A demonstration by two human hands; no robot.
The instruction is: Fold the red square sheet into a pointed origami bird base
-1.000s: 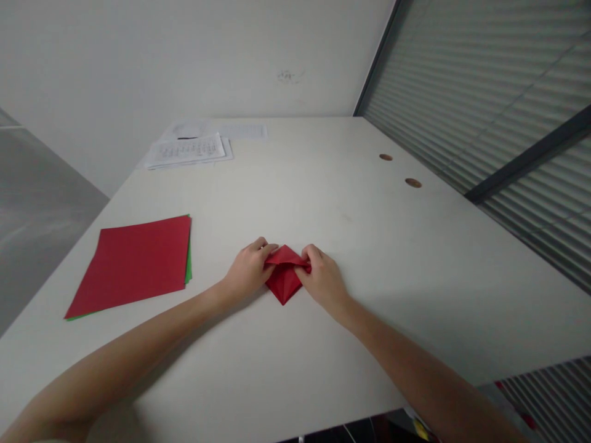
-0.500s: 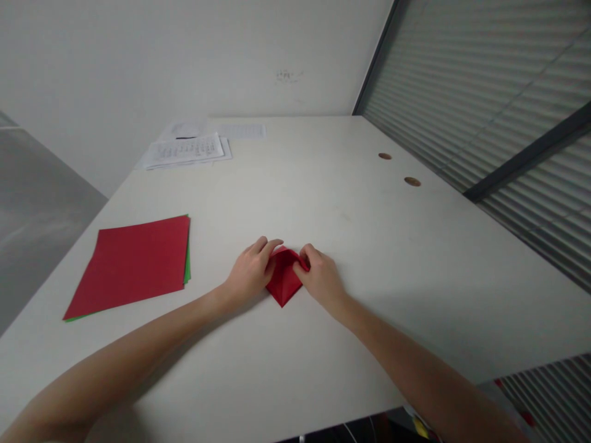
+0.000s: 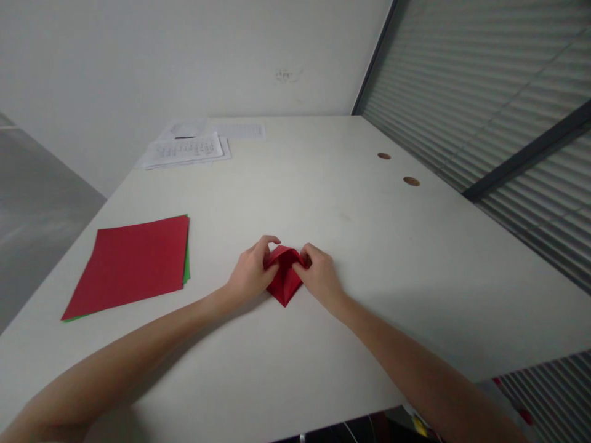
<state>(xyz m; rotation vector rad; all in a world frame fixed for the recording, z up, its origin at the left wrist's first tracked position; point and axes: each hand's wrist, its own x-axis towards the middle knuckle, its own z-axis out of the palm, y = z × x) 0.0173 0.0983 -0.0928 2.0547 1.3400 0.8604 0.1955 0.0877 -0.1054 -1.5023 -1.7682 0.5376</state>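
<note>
A small folded piece of red paper [image 3: 285, 288] rests on the white table, its pointed corner toward me and its upper layer lifted into a hollow. My left hand [image 3: 252, 269] pinches its left edge, thumb inside the hollow and forefinger curled above. On the opposite side, my right hand [image 3: 321, 274] grips the right edge between thumb and bent fingers. Parts of both side edges are hidden under the fingers.
To the left lies a stack of red sheets [image 3: 132, 264] with green paper [image 3: 187, 271] showing beneath. Written papers [image 3: 184, 149] sit at the far left. Two round holes [image 3: 411, 181] pierce the white table [image 3: 295, 191] near the blinds [image 3: 498, 92] on the right.
The left thumb and fingers have closed in on the left edge of the paper. The hollow gapes a little differently, and the lower point has shifted slightly right.
</note>
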